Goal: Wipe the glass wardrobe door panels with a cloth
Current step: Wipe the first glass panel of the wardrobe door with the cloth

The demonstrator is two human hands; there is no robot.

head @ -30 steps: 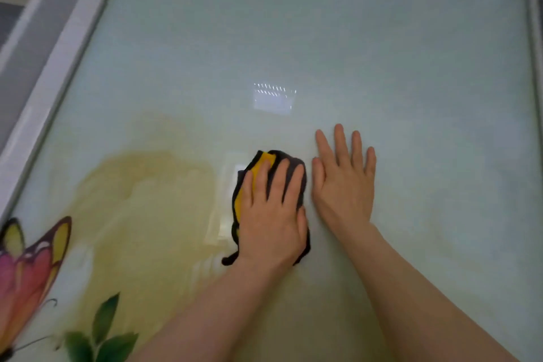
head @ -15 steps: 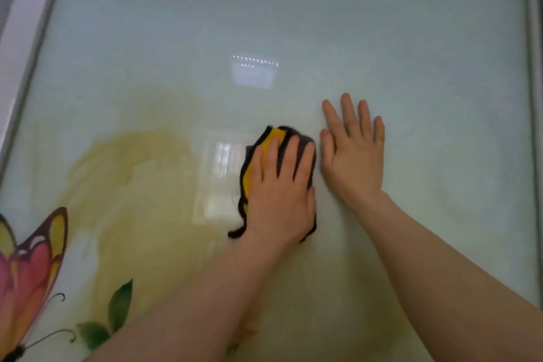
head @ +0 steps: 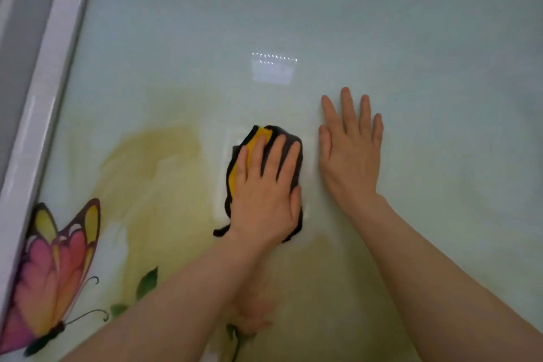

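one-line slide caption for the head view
Left hand presses cloth on glass door panel; right hand flat beside it.

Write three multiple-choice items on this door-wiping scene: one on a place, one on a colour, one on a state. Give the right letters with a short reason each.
1. Where is the printed butterfly on the glass door?
A. lower left
B. top right
C. centre

2. What colours is the cloth?
A. white and blue
B. yellow and dark grey
C. all red

3. How does the right hand lie?
A. curled into a fist
B. pinching the cloth
C. flat on the glass, fingers straight

Answers:
1 A, it sits by the white frame at the lower left.
2 B, a yellow patch and dark fabric show under the left hand.
3 C, its palm lies beside the cloth, holding nothing.
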